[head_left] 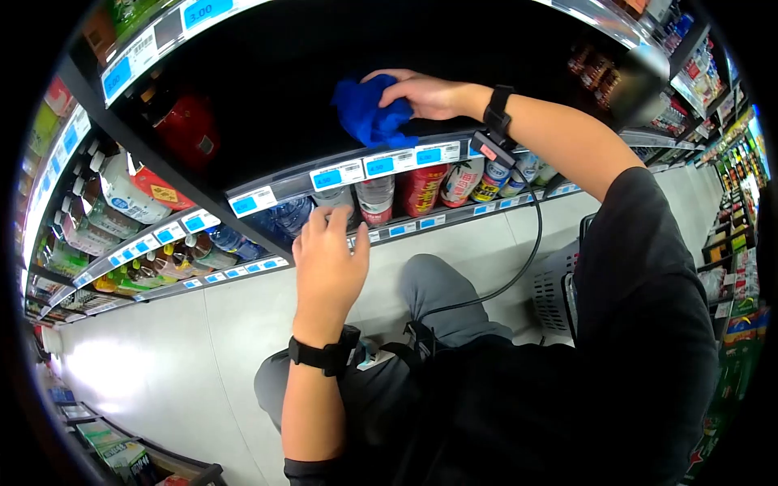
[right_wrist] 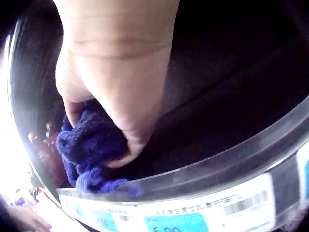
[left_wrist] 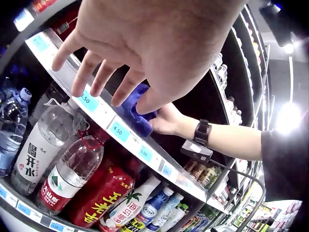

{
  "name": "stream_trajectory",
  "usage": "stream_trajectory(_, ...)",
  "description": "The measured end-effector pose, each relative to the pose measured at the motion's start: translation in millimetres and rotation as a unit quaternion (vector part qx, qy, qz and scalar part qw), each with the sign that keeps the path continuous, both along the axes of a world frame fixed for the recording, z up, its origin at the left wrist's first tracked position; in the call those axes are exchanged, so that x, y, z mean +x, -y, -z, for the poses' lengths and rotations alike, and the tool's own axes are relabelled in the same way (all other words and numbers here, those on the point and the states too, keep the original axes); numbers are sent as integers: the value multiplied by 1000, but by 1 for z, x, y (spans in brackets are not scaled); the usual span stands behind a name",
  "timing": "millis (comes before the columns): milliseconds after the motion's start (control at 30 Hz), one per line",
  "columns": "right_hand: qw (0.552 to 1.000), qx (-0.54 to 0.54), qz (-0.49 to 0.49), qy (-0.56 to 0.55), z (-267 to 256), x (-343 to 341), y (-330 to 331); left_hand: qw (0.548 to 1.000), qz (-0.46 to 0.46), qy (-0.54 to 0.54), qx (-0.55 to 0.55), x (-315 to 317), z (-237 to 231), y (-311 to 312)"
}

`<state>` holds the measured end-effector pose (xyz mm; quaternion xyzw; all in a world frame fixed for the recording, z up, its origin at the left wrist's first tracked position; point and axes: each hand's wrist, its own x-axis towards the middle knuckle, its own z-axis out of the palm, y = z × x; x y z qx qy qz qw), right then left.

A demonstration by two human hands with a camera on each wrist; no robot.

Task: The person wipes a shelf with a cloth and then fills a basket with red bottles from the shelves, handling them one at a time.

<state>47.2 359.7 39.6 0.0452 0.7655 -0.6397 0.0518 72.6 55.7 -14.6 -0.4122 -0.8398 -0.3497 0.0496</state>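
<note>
Cloth (head_left: 365,113) — deep blue, fuzzy, crumpled, bunched

1. We have room to pass along the dark shelf (head_left: 284,89), either side of the blue cloth (head_left: 369,113).
2. The raised price strip (head_left: 381,166) bars our way along its front.
3. A post (head_left: 154,143) blocks us at left.
4. Below, bottles (head_left: 375,198) stand close together, leaving us narrow gaps.

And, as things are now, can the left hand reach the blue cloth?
Probably yes: the left hand looks empty, and the blue cloth is near the shelf's front edge. Only that edge seems between them, though the right hand grips the cloth.
</note>
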Motion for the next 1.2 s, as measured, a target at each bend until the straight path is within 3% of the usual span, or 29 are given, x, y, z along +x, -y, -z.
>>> stream_trajectory(67,999,45,24,-16,4,-13,17,1000,8,4,0,0,0,-2)
stream_trajectory(100,974,215,-38,-65,5,-17,20,1000,7,-2,-3,-1,1,-2)
stream_trajectory(133,914,378,-97,-111,6,-21,23,1000,5,-1,-3,-1,1,-2)
stream_trajectory(200,875,467,-95,-90,10,-18,32,1000,3,-10,-4,0,0,-3)
stream_trajectory(267,851,495,-117,-133,14,-12,30,1000,4,-6,1,1,-3,-5)
stream_trajectory(367,855,492,-101,-125,13,4,20,1000,18,4,9,2,-7,-8)
stream_trajectory(467,872,481,-18,-84,10,38,-1,1000,28,7,-7,2,-10,-11)
stream_trajectory(633,857,498,124,-51,23,114,-82,998,37,22,-49,8,-12,-18)
stream_trajectory(733,807,551,196,-79,37,170,-144,996,52,29,-68,12,-10,-20)
stream_trajectory(800,778,573,255,-40,36,208,-172,994,60,34,-81,16,-10,-20)
stream_trajectory(867,697,648,307,-9,50,242,-221,992,62,32,-105,18,-9,-19)
stream_trajectory(933,683,636,354,54,49,270,-251,991,59,41,-111,21,-11,-19)
stream_trajectory(1033,626,638,426,139,51,274,-267,991,48,45,-113,21,-11,-12)
stream_trajectory(1200,644,590,443,204,44,248,-284,993,44,24,-104,28,-14,-1)
